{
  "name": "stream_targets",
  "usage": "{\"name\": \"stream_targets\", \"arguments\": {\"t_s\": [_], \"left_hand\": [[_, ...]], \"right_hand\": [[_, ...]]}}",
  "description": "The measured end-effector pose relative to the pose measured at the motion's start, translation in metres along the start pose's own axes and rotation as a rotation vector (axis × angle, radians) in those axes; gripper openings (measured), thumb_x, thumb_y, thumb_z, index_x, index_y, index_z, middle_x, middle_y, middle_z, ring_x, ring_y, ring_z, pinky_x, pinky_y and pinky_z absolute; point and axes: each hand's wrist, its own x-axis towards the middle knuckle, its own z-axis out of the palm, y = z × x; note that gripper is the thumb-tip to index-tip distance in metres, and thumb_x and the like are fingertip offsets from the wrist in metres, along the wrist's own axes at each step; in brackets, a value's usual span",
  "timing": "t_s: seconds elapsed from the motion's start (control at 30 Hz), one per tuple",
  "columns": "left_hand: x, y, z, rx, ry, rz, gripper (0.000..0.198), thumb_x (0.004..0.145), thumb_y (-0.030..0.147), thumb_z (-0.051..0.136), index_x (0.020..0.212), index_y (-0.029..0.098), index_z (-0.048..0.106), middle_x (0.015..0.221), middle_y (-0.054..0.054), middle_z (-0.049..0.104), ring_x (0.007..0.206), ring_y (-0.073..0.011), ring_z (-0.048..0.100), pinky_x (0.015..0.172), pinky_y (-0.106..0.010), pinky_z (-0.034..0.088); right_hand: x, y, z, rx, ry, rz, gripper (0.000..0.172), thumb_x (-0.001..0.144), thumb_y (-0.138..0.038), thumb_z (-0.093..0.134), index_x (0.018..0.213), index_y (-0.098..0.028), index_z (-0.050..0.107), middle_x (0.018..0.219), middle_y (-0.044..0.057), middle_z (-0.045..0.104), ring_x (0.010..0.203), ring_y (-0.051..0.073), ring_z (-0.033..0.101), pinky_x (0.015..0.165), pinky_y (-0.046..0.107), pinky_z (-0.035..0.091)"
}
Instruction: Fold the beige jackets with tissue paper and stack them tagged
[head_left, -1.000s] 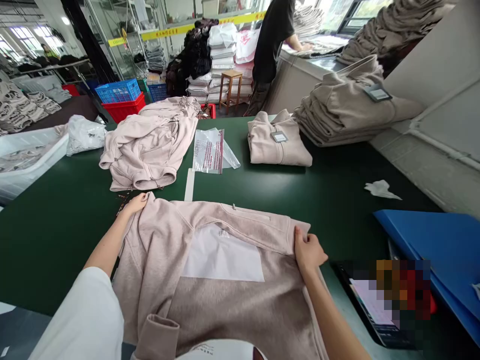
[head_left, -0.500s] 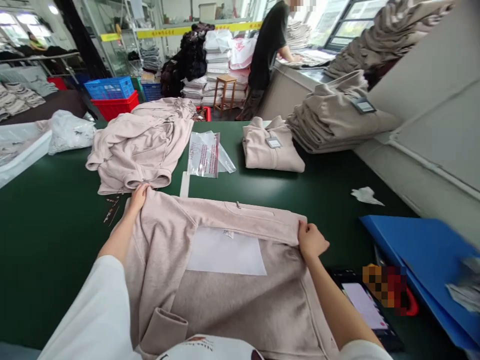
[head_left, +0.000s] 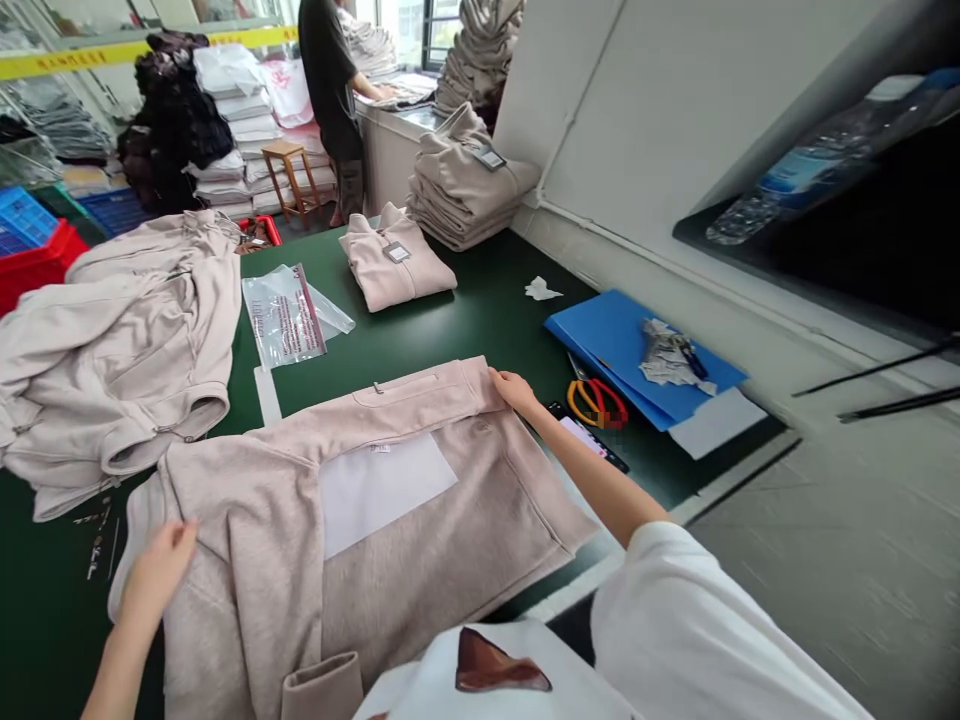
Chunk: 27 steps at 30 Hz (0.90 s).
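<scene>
A pale pink-beige sweatshirt [head_left: 420,560] lies spread before me, its far side folded inward with a pocket zip showing on the fold. A white sheet [head_left: 382,490] rests on it, partly under the folded strip. At the hem end of that strip, my right hand [head_left: 514,390] is closed on the fabric. By the collar end, at the left edge, my left hand [head_left: 161,570] has its fingers pinched together on the cloth and is slightly blurred. One cuff lies folded near my body.
A heap of similar sweatshirts [head_left: 135,340] is at the left. Beyond are clear plastic bags [head_left: 285,315], a folded sweatshirt [head_left: 397,260] with a tag and a folded stack [head_left: 472,190]. Orange-and-red-handled tools [head_left: 596,400], a phone [head_left: 585,440] and a blue folder [head_left: 622,345] lie right. A person [head_left: 330,100] stands behind.
The view has swung to the right. My left hand has come from the far shoulder fold down toward the near collar edge; my right hand still grips the hem end.
</scene>
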Motion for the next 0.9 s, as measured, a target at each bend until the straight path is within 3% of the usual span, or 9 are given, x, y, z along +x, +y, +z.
{"name": "stream_targets", "arguments": {"t_s": [0.13, 0.2, 0.3, 0.4, 0.5, 0.63, 0.8, 0.87, 0.9], "left_hand": [[-0.086, -0.03, 0.055, 0.102, -0.282, -0.133, 0.053, 0.078, 0.078, 0.03, 0.068, 0.03, 0.05, 0.07, -0.008, 0.068, 0.081, -0.0387, 0.068, 0.081, -0.05, 0.049], [-0.117, -0.039, 0.074, 0.081, -0.283, -0.19, 0.052, 0.079, 0.078, 0.029, 0.072, 0.031, 0.051, 0.078, -0.01, 0.07, 0.087, -0.04, 0.069, 0.081, -0.05, 0.05], [-0.146, -0.04, 0.088, 0.013, -0.223, -0.209, 0.047, 0.082, 0.072, 0.028, 0.077, 0.031, 0.051, 0.093, -0.011, 0.071, 0.096, -0.0383, 0.068, 0.08, -0.048, 0.052], [-0.163, -0.029, 0.09, -0.015, -0.135, -0.181, 0.041, 0.084, 0.065, 0.029, 0.082, 0.029, 0.048, 0.096, -0.012, 0.07, 0.097, -0.0367, 0.068, 0.08, -0.046, 0.052], [-0.175, -0.011, 0.088, -0.019, -0.047, -0.165, 0.036, 0.084, 0.058, 0.029, 0.086, 0.026, 0.045, 0.097, -0.014, 0.068, 0.097, -0.0365, 0.066, 0.08, -0.045, 0.051], [-0.184, 0.008, 0.082, -0.03, -0.019, -0.228, 0.033, 0.08, 0.052, 0.032, 0.088, 0.023, 0.046, 0.098, -0.017, 0.067, 0.098, -0.0367, 0.065, 0.08, -0.044, 0.05], [-0.185, 0.004, 0.078, -0.098, -0.081, -0.257, 0.043, 0.08, 0.059, 0.035, 0.086, 0.021, 0.054, 0.099, -0.018, 0.069, 0.1, -0.0378, 0.065, 0.08, -0.044, 0.052], [-0.186, -0.003, 0.079, -0.095, -0.088, -0.251, 0.048, 0.08, 0.064, 0.035, 0.084, 0.022, 0.057, 0.098, -0.018, 0.071, 0.098, -0.0377, 0.066, 0.079, -0.043, 0.054], [-0.185, -0.006, 0.081, -0.076, -0.074, -0.23, 0.05, 0.081, 0.066, 0.035, 0.082, 0.022, 0.058, 0.095, -0.016, 0.071, 0.095, -0.0372, 0.067, 0.077, -0.043, 0.054]], "right_hand": [[-0.029, 0.012, -0.009, -0.041, 0.091, -0.168, 0.03, 0.096, -0.038, 0.048, 0.103, -0.015, 0.065, 0.11, 0.013, 0.065, 0.102, 0.027, 0.056, 0.088, 0.034, 0.04], [-0.04, 0.006, -0.006, -0.099, 0.15, -0.426, 0.028, 0.096, -0.029, 0.047, 0.115, -0.015, 0.062, 0.12, 0.014, 0.062, 0.11, 0.027, 0.054, 0.093, 0.035, 0.039], [-0.044, -0.014, 0.002, -0.209, 0.06, -0.813, 0.033, 0.097, -0.023, 0.042, 0.124, -0.017, 0.06, 0.122, 0.012, 0.061, 0.11, 0.024, 0.055, 0.094, 0.033, 0.04], [-0.037, -0.033, 0.012, -0.346, -0.081, -0.968, 0.031, 0.097, -0.021, 0.043, 0.121, -0.018, 0.063, 0.119, 0.01, 0.063, 0.105, 0.022, 0.056, 0.092, 0.032, 0.04], [-0.031, -0.045, 0.02, -0.423, -0.162, -0.994, 0.021, 0.095, -0.019, 0.048, 0.1, -0.018, 0.068, 0.108, 0.009, 0.066, 0.097, 0.019, 0.056, 0.089, 0.031, 0.04], [-0.038, -0.055, 0.018, -0.411, -0.102, -0.918, 0.02, 0.093, -0.016, 0.048, 0.09, -0.016, 0.068, 0.101, 0.01, 0.067, 0.093, 0.019, 0.058, 0.085, 0.031, 0.041], [-0.105, -0.024, -0.034, -0.293, 0.033, -0.628, 0.021, 0.09, -0.016, 0.047, 0.093, -0.014, 0.068, 0.1, 0.012, 0.069, 0.089, 0.021, 0.062, 0.08, 0.031, 0.043], [-0.152, 0.01, -0.068, -0.192, -0.201, -0.521, 0.017, 0.085, -0.019, 0.054, 0.086, -0.017, 0.07, 0.092, 0.008, 0.07, 0.081, 0.019, 0.063, 0.073, 0.028, 0.043], [-0.176, 0.03, -0.084, -0.162, -0.461, -0.49, 0.014, 0.082, -0.021, 0.057, 0.081, -0.018, 0.071, 0.085, 0.006, 0.071, 0.077, 0.018, 0.063, 0.07, 0.027, 0.043]]}}
